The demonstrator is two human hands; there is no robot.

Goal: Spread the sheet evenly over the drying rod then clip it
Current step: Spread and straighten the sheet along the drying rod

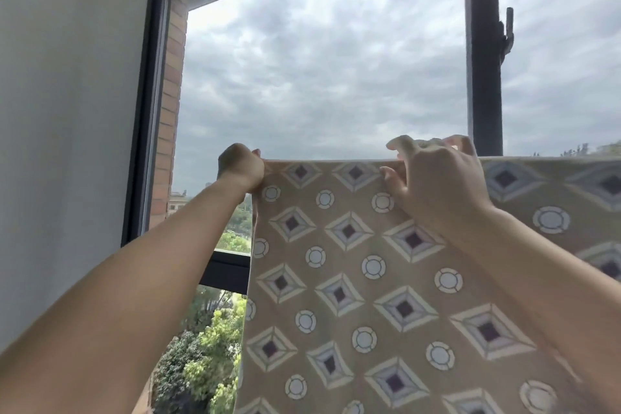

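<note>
A tan sheet (363, 279) printed with diamonds and circles hangs in front of the window, folded over a horizontal rod that is hidden beneath its top fold. My left hand (240, 166) is closed on the sheet's upper left corner at the fold. My right hand (437, 178) pinches the top fold further right, with fingers curled over the edge and a bunched bit of fabric above them. No clip is visible.
A white wall (67, 111) stands at the left. The dark window frame (148, 111) and a vertical bar (484, 44) with a handle (508, 30) lie behind the sheet. Sky and trees show outside.
</note>
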